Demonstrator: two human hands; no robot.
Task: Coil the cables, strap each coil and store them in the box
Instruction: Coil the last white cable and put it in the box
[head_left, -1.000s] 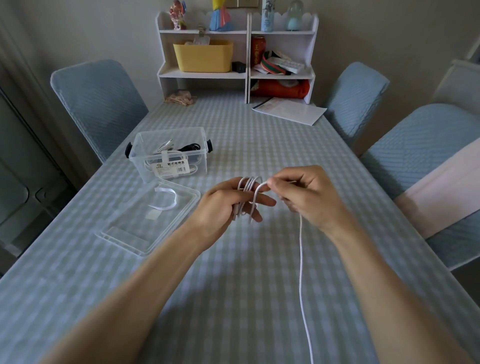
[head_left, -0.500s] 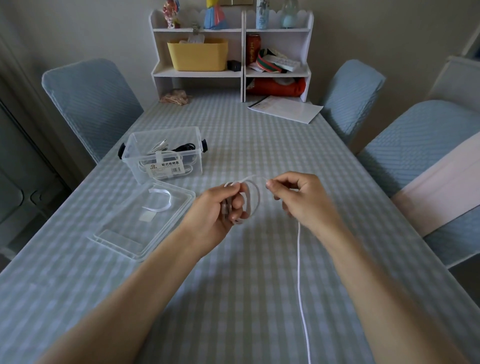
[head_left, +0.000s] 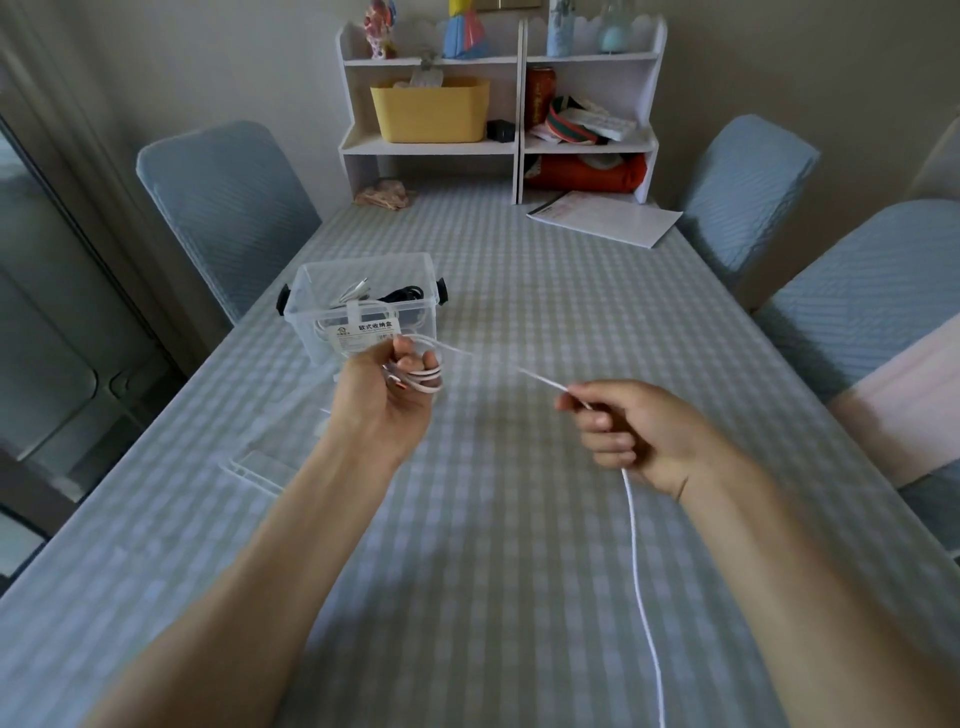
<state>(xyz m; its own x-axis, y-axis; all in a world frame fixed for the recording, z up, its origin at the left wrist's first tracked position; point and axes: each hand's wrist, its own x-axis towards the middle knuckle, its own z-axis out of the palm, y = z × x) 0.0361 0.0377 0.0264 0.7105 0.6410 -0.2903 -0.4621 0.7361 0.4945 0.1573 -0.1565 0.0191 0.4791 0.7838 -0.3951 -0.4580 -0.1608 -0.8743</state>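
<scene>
on the checked desk (head_left: 519, 519) the clear box (head_left: 363, 306) with stored cables is seen behind the left hand (head_left: 387, 400), whose fingers are curled around the small coil of the white cable (head_left: 636, 561). compared with half a second ago, the right hand (head_left: 631, 434) has been pulled away to the right, so the two hands are now well apart; the cable is pinched in it and stretched between them, the rest hanging down toward the near edge.

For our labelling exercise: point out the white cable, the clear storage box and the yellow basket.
white cable (head_left: 635, 540), head view, slack run below the right hand.
clear storage box (head_left: 311, 283), head view, left wall.
yellow basket (head_left: 429, 111), head view, front face.
</scene>
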